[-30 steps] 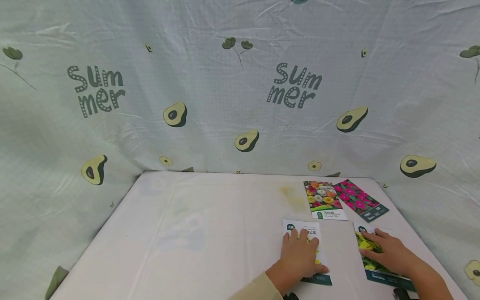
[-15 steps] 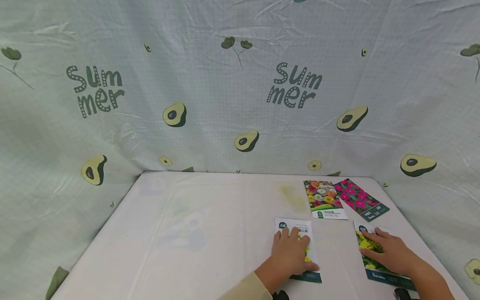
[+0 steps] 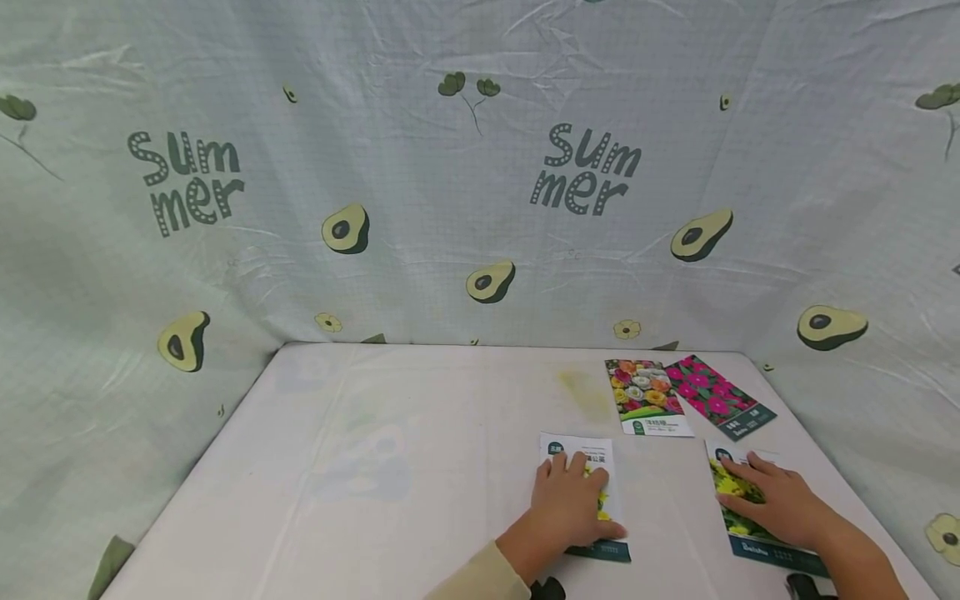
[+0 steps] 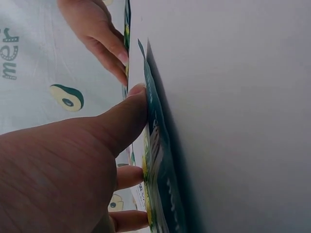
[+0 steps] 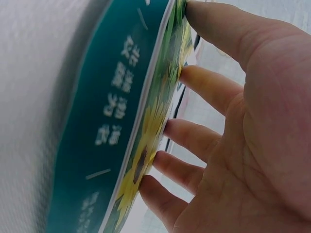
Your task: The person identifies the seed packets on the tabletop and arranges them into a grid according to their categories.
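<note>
My left hand [image 3: 567, 507] rests with spread fingers on a flower seed packet [image 3: 611, 552] that has a white top, yellow blooms and a dark green lower band. The left wrist view shows the thumb and fingertips touching the front of this packet [image 4: 163, 160], whose lower edge lifts slightly off the cloth. To the right, my right hand [image 3: 787, 507] lies over a second packet [image 3: 772, 553] with yellow flowers. Seen from the right wrist, all its fingertips press on the printed face of that packet [image 5: 112, 111], fingers extended. Both hands partly hide the packet pictures.
Two more flower packets lie behind the hands: one with mixed-colour blooms [image 3: 647, 398] and one with pink blooms [image 3: 716, 396], set at an angle, their edges meeting. The table has a white cloth [image 3: 390, 467]. A printed curtain [image 3: 420, 208] hangs behind it and at both sides.
My left hand has slid its packet leftward across the table, widening the gap to the right packet. My right hand and the two rear packets have stayed in place.
</note>
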Demonstrator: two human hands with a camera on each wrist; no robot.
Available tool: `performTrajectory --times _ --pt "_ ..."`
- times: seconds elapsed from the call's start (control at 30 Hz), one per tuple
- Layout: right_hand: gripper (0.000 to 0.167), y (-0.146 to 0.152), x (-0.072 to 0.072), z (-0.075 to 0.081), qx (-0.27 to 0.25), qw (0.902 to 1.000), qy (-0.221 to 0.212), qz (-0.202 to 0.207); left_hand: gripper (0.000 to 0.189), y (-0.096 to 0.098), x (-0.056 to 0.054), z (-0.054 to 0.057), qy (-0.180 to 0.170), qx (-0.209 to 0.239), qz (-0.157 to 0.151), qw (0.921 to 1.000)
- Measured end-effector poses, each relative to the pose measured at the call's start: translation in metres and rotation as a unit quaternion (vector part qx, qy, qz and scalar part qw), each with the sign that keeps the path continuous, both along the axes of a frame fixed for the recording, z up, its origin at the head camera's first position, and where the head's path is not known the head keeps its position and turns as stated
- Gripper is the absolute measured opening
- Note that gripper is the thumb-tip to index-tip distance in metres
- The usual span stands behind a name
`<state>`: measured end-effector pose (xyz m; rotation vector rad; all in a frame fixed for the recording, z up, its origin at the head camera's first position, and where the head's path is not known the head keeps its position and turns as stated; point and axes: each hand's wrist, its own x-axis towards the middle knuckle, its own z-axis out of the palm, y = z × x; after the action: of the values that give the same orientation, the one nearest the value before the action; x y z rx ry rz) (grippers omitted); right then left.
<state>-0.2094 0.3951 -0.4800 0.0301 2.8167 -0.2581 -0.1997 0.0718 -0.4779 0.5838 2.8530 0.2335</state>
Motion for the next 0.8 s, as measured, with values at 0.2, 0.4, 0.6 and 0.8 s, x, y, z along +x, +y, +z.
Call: performTrajectory --times 0.2,0.4,0.6,0.8 --pt "0.099 0.001 0.0 -0.001 -0.002 1.0 0.001 0.0 0.071 -0.005 0.002 0.002 0.001 -0.002 -0.002 1.0" --pt "0.099 0.001 0.0 0.0 -0.002 1.0 0.003 0.002 0.073 -0.01 0.002 0.002 0.003 -0.002 -0.001 1.0" --pt "0.095 -0.002 0.003 0.003 -0.003 1.0 0.005 0.008 0.073 -0.015 0.0 0.0 0.002 -0.002 -0.009 1.0" --pt "0.093 -0.004 0.005 0.006 -0.001 0.9999 0.007 0.009 0.075 -0.019 0.0 0.001 0.007 -0.008 -0.012 0.9999"
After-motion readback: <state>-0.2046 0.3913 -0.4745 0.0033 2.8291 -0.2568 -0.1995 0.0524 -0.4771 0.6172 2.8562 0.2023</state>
